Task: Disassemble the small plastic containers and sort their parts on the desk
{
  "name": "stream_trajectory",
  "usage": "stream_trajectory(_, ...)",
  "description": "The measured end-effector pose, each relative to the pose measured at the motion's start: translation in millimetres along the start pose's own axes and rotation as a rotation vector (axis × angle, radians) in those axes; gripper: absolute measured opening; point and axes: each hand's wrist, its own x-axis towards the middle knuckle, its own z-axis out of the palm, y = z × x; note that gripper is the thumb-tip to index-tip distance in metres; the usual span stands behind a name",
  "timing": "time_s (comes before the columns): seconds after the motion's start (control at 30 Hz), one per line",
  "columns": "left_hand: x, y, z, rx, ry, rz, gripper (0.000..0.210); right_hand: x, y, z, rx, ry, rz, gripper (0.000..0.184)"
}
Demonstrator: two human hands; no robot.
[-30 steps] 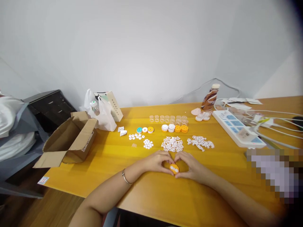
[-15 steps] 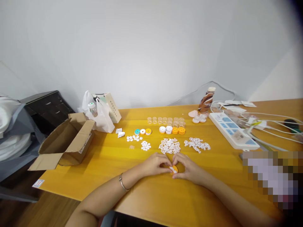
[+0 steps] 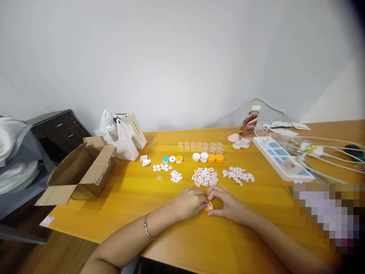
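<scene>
Between my two hands, just above the front of the table, is a small round orange plastic piece [image 3: 210, 206] with a white part in it. My right hand [image 3: 226, 203] curves round its right side, thumb below and forefinger above. The fingers of my left hand [image 3: 190, 201] are bunched together at its left edge and cover part of it. Beyond the hands lie a pile of white openwork plastic pieces [image 3: 204, 176] and a second pile of white pieces [image 3: 238, 174]. Small white discs [image 3: 176, 176] lie to the left of them.
Clear cups [image 3: 199, 146] stand in a row behind orange caps [image 3: 211, 158] and white caps [image 3: 195, 156]. Teal, white and orange discs [image 3: 165, 160] sit further left. An open cardboard box [image 3: 94, 171] is at the left edge; a power strip [image 3: 282, 160] and drink bottle [image 3: 249, 121] are right.
My left hand has turned and its fingers have closed together over the left side of the orange piece. My right hand keeps nearly the same hold.
</scene>
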Motion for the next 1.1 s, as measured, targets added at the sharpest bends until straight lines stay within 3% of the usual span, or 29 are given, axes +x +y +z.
stream_trajectory(0.17,-2,-10,1.8,0.063,0.015,0.235,0.024,0,0,0,0.006,-0.005,0.003,0.033)
stream_trajectory(0.27,-1,-14,3.6,0.068,0.035,0.263,0.022,0,2,1,0.007,-0.004,-0.004,0.033)
stream_trajectory(0.4,-4,-24,-4.4,0.049,0.098,0.194,0.018,-1,2,1,0.007,-0.012,0.006,0.032)
stream_trajectory(0.6,-30,-68,-28.1,0.210,0.241,-0.021,0.018,-1,-5,-3,0.012,-0.018,0.040,0.030)
stream_trajectory(0.8,-45,-94,-31.3,0.373,0.172,-0.070,0.025,-1,-3,-2,0.009,-0.014,0.034,0.029)
stream_trajectory(1.1,-42,-90,-34.6,0.392,0.064,-0.076,0.021,-2,1,-1,-0.003,-0.027,0.028,0.027)
